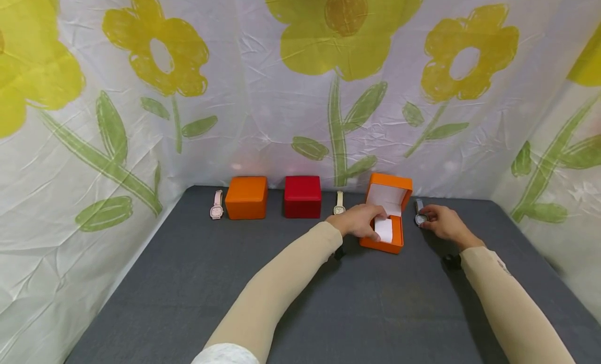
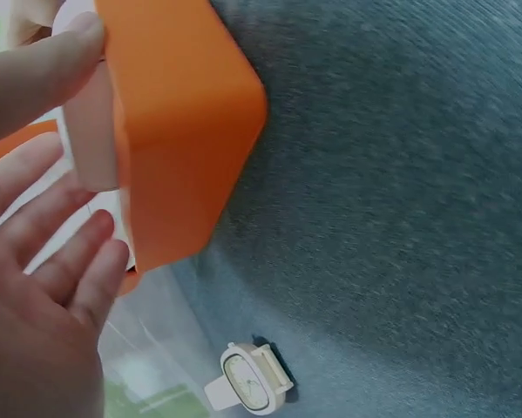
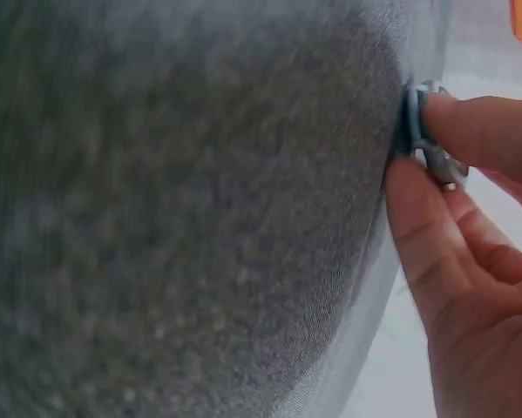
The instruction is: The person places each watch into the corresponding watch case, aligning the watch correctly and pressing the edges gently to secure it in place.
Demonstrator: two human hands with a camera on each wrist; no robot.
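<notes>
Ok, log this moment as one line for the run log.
left hand: fingers in open orange box | right hand: pinches grey watch | beside: cream watch, red box

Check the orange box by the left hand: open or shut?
Open: the orange box has its lid raised behind, white lining showing, with the left hand at its inner pad.
</notes>
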